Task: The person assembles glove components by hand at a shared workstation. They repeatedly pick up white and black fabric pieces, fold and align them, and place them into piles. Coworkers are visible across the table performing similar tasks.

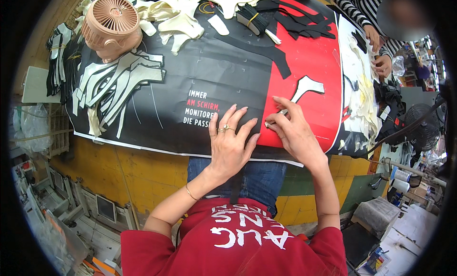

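On the black part of the printed sheet, my left hand lies with its fingers spread; nothing is in it. My right hand is over the red part, its thumb and fingers closed on the narrow end of a white fabric piece with black edging. The wide end of that piece points away from me and rests on the red. A bit of white shows between my right fingertips, and my fingers partly hide the piece's tail.
A pink fan stands at the far left, beside a spread of similar white pieces. Black cut pieces and cream pieces lie along the back. Someone in a striped sleeve works at the far right, near heaped cream scraps.
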### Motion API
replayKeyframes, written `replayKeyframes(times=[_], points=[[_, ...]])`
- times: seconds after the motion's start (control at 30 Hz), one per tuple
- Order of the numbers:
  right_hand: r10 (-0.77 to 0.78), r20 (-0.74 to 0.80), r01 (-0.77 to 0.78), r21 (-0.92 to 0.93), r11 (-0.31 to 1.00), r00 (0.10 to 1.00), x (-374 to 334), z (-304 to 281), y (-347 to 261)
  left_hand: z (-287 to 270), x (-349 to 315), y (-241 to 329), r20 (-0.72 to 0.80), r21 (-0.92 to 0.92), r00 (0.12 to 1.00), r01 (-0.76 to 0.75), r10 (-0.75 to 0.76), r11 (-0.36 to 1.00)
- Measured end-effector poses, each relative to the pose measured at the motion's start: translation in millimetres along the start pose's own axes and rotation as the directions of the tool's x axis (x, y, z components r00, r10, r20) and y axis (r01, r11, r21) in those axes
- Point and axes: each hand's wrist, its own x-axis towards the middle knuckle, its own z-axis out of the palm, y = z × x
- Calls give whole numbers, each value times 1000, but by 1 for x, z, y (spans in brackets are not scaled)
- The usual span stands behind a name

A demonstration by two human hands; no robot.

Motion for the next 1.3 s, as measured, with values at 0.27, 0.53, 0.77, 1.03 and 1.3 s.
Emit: replayKeyframes(times=[0.27,0.53,0.77,1.03,1.3], points=[[-111,126,104,58,993,986,24,-11,10,-8,12,11,25,-74,993,118,-116,990],[176,-185,-42,565,824,967,12,11,26,6,28,30,8,-55,994,110,-110,992],[57,-227,-43,65,997,972,-17,-4,15,9,24,22,-26,-142,1000,-4,0,990],[-44,-304,119,230,966,952,-15,9,12,-12,14,10,-229,-444,970,-182,85,877],[248,-421,-86,367,926,872,-30,12,-33,-10,8,6,-349,-295,912,-324,215,899]])
